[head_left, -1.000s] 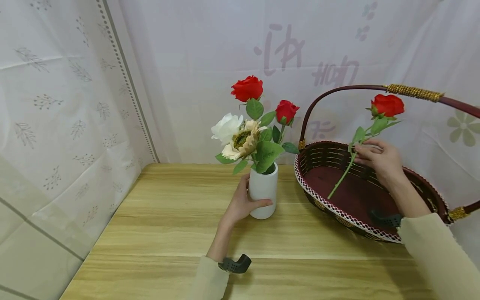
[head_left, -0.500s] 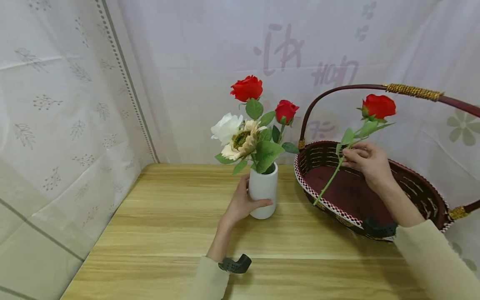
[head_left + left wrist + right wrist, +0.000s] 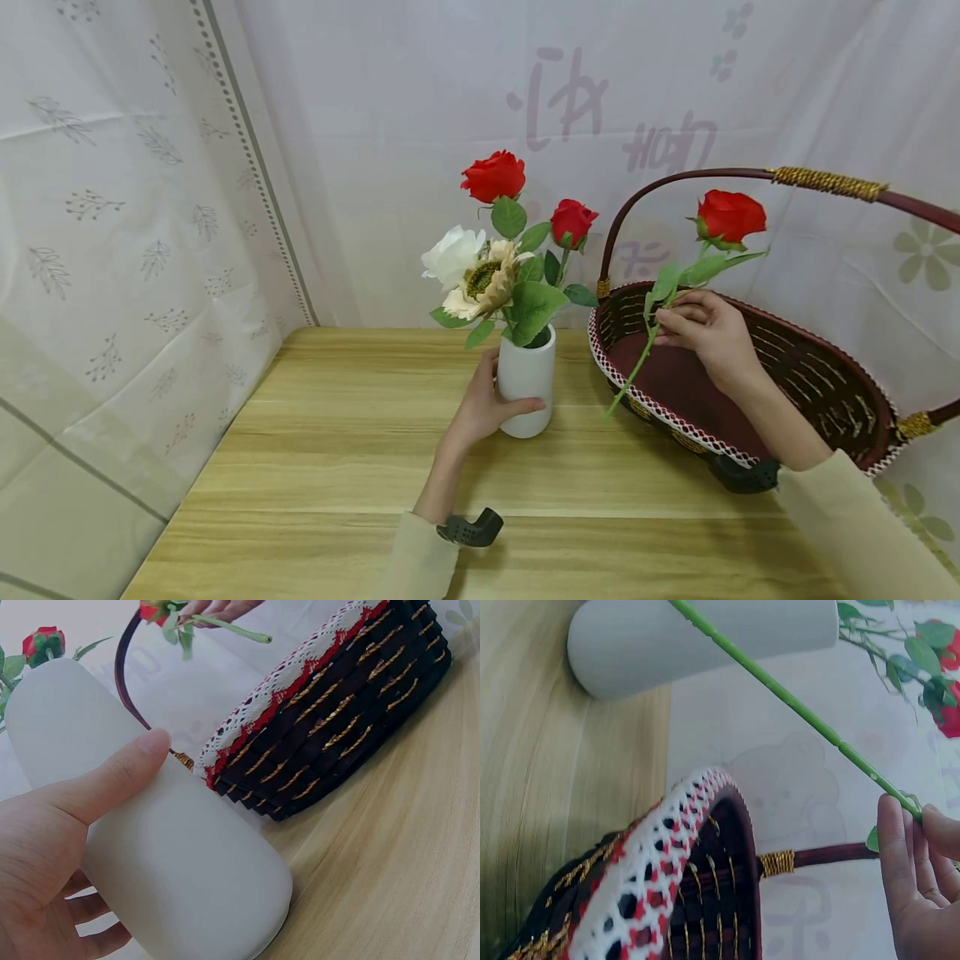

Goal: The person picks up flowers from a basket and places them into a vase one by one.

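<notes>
My left hand (image 3: 483, 406) grips a white vase (image 3: 527, 379) standing upright on the wooden table, its thumb across the front. Two red roses (image 3: 495, 177), a white flower (image 3: 454, 257) and a cream flower with a dark centre (image 3: 487, 279) stand in the vase among green leaves. Above the left part of the basket, my right hand (image 3: 708, 337) pinches the green stem of a single red rose (image 3: 731, 218). The bloom points up and right, and the stem's cut end slants down to the left, past the basket rim. In the right wrist view the stem (image 3: 780, 690) overlaps the vase.
A dark woven basket (image 3: 817, 383) with white-and-red lace trim and a tall arched handle (image 3: 690, 175) stands at the right of the wooden table (image 3: 337, 475). Pale printed curtains (image 3: 390, 167) hang behind and to the left.
My right hand has moved left with the red rose, bringing the stem's end out over the basket's left rim towards the vase. The left hand and the vase have stayed in place.
</notes>
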### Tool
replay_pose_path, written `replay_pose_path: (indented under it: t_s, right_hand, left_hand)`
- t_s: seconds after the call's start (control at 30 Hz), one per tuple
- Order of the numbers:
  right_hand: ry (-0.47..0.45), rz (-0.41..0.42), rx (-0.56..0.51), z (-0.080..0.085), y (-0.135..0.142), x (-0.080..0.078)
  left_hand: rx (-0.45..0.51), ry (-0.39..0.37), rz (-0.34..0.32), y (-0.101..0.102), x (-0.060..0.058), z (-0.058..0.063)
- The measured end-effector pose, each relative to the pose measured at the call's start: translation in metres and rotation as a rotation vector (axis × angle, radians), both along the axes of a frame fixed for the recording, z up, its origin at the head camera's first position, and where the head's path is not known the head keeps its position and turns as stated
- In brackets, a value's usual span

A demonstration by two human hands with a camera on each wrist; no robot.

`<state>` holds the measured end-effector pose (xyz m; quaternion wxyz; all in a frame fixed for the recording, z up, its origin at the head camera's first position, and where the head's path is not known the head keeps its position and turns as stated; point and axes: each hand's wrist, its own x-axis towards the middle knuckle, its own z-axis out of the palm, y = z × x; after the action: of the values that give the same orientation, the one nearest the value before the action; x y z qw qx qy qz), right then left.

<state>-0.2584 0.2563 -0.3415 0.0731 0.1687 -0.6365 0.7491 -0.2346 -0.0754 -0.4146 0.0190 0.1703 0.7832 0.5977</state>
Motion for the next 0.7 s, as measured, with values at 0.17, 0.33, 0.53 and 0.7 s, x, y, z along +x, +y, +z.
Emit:
replay_pose_path:
  t_s: [0.17, 0.33, 0.53, 0.7]
  right_hand:
    - [0.025, 0.01, 0.004, 0.002, -0.01, 0.004]
    - [0.048, 0.004, 0.032, 0.006, -0.02, 0.006]
    - [0.1, -0.03, 0.018, 0.013, -0.031, 0.006]
    - [0.169, -0.089, -0.039, 0.026, -0.04, 0.006]
  left_hand:
    - [0.006, -0.001, -0.003, 0.0, 0.0, 0.0]
    - [0.006, 0.001, -0.001, 0.0, 0.0, 0.0]
    - [0.008, 0.008, -0.001, 0.001, 0.001, 0.001]
    - [0.006, 0.006, 0.0, 0.0, -0.002, -0.003]
